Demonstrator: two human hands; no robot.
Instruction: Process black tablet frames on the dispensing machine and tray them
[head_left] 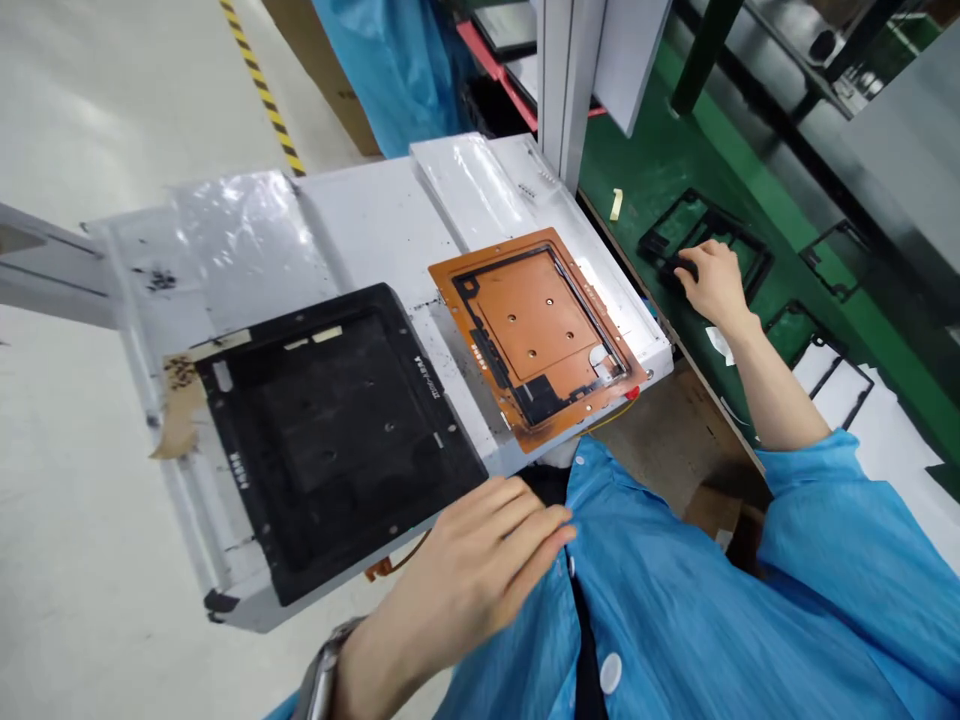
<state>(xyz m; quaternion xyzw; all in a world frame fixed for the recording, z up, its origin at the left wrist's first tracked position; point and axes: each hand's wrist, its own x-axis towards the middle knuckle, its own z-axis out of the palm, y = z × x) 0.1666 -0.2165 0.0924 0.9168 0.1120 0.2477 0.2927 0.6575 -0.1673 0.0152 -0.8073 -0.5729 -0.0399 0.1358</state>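
Observation:
My right hand (716,288) reaches over the green bench at the right, its fingers curled and closed on a black plastic frame (750,245). The fingertips partly hide that frame's near edge. In front of my blue coat hovers my left hand (480,560), a watch (326,665) on its wrist; it holds nothing, with the fingers stretched out. Nearest to it is a black fixture plate (352,440) with a sunken middle. To the right of that plate lies an orange-brown fixture plate (540,330), which has a dark frame-shaped part (544,400) in its recess.
More thin black frames (836,260) lie on the green bench (637,170), some over white paper (900,420). Clear plastic film (247,225) covers part of the white table (375,225). A metal post (559,90) rises at the table's far corner. Brown tape (180,415) hangs at the left.

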